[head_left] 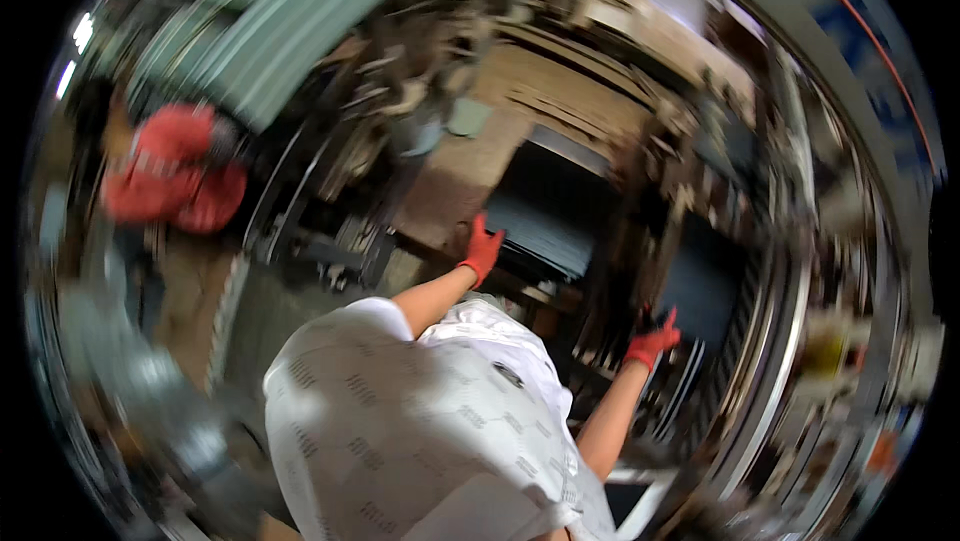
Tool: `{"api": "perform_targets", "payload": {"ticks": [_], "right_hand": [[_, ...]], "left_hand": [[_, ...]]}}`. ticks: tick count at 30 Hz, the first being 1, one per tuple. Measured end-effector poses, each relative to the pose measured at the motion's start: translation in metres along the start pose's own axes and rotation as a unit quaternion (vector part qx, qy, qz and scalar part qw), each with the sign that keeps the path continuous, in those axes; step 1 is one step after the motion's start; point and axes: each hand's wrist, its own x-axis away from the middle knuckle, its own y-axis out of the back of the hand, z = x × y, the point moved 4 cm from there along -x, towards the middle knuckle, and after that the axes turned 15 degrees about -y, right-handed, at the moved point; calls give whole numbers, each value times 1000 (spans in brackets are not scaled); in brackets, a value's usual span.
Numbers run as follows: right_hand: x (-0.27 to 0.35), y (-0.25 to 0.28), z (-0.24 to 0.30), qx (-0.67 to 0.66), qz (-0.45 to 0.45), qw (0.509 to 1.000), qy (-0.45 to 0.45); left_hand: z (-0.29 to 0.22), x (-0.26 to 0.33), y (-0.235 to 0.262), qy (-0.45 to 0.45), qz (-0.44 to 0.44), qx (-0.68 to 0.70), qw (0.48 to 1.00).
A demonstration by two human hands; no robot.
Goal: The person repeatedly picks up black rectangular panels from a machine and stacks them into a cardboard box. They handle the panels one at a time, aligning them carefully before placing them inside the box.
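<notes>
1. A dark flat panel (pixel 545 221) lies ahead on a cluttered bench (pixel 450 191).
2. The red-gloved left hand (pixel 482 249) rests on its near-left edge, fingers spread.
3. The right hand (pixel 652 341), also gloved, reaches into dark racks (pixel 700 311); its fingers are too blurred to tell.
4. Risk: motion blur suggests quick movement, so the panel could slip from a one-sided hold.
5. Another person in red (pixel 170 169) stands far left.

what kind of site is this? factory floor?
Likely a workshop or factory floor, though the frame is motion-blurred. Cues: both hands, left and right, wear red work gloves; a dark flat sheet at the left hand; stacked brown boards beyond.
</notes>
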Motion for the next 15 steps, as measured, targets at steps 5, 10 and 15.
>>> {"api": "perform_targets", "payload": {"ticks": [5, 10, 15], "right_hand": [[1, -15, -9, -30, -17, 999, 20], [-67, 28, 1, 12, -35, 995, 97], [-29, 2, -11, 79, -82, 992, 47]], "left_hand": [[15, -2, 12, -61, -146, -55, 986], [24, 12, -12, 87, -122, -6, 989], [14, 27, -11, 223, 71, 44, 971]]}}
